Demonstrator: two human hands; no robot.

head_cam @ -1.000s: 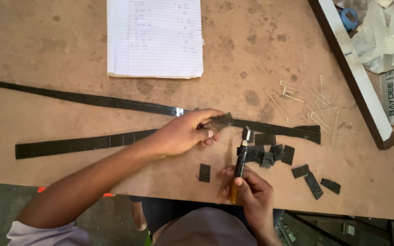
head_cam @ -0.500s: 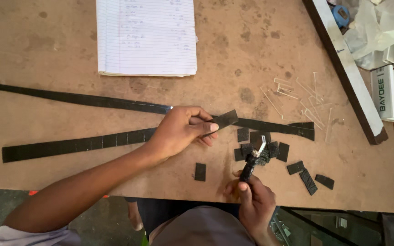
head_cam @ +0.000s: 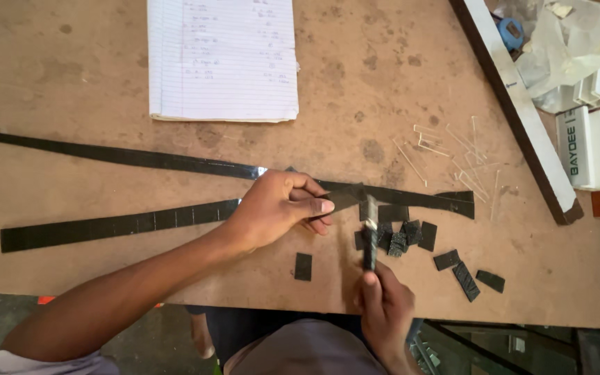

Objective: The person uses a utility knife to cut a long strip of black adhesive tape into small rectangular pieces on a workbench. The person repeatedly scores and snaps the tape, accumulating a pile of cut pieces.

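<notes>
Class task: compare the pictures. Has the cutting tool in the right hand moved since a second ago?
Yes. The cutting tool has swung from beside the pile of cut black pieces leftward, toward the left hand.

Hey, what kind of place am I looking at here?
Probably a small workshop: a worn brown worktable, a long black strip under the left hand, the right hand working a cutting tool, small cut black pieces, and a lined notebook.
</notes>
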